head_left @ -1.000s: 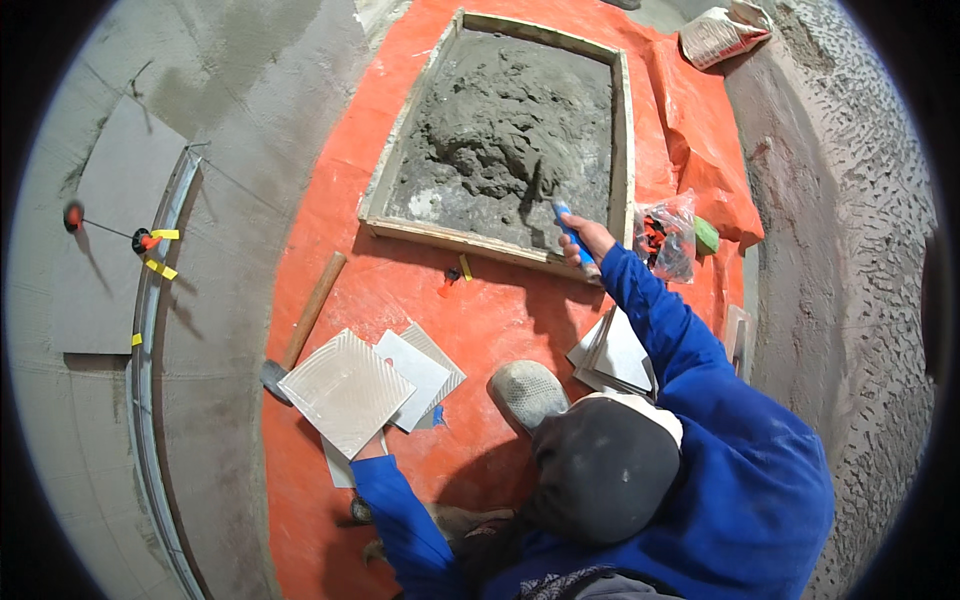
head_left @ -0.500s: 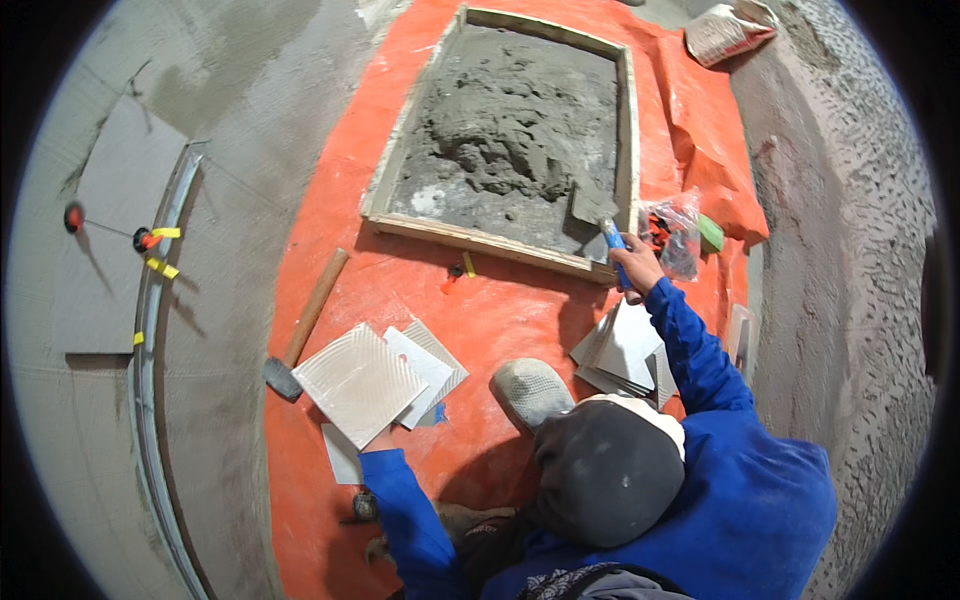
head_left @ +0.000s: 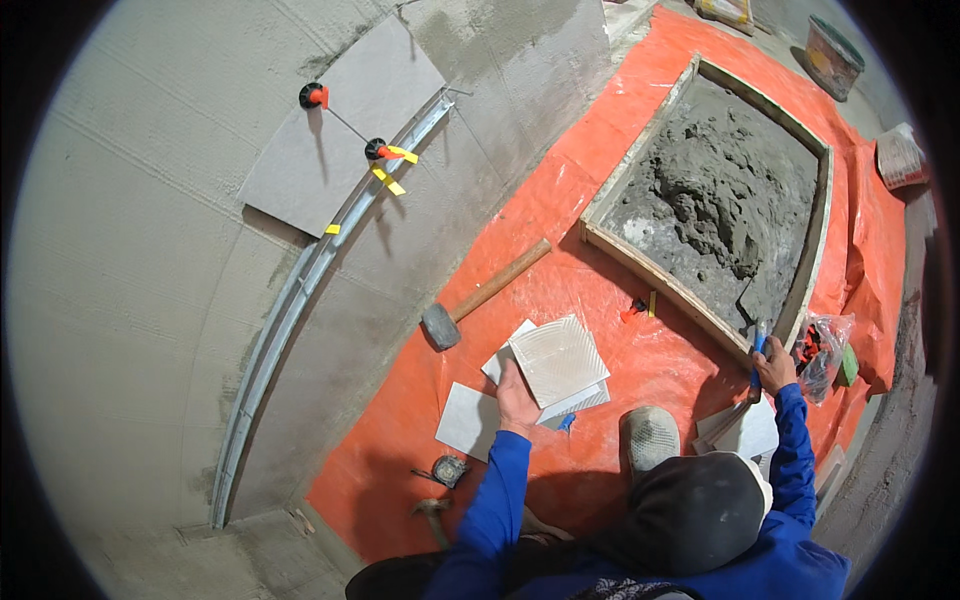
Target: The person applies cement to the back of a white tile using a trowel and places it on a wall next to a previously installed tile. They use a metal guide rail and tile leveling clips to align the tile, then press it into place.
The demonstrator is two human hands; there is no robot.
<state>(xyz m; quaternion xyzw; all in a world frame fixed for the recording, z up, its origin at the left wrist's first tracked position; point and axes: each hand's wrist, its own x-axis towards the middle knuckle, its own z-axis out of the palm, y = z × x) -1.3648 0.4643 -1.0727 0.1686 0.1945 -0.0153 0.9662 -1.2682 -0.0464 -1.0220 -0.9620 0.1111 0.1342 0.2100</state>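
My left hand (head_left: pixel 515 395) is closed on a small beige tile (head_left: pixel 560 358) with ridged lines, held above two pale square tiles (head_left: pixel 465 422) on the orange sheet. My right hand (head_left: pixel 775 368) grips the blue handle of a trowel (head_left: pixel 760 340), its blade down at the near right corner of a shallow wooden-framed tray (head_left: pixel 650 265), in grey mortar (head_left: pixel 725 200). Beside that hand lie a clear bag (head_left: pixel 820 360) with red and black pieces, a green block (head_left: pixel 848 365) and a pile of white tiles (head_left: pixel 750 430).
A rubber mallet (head_left: pixel 443 325), tape measure (head_left: pixel 447 470) and hammer (head_left: pixel 433 520) lie on the sheet (head_left: pixel 375 470). At left are a curved metal rail (head_left: pixel 275 360) and a grey slab (head_left: pixel 340 170) with two suction clamps. A bucket (head_left: pixel 835 62) and paper sack (head_left: pixel 898 155) stand behind.
The camera's view has swung left, shifting the scene rightward. The trowel blade has moved from the mortar heap to the tray's near right corner; my left hand still holds the tile.
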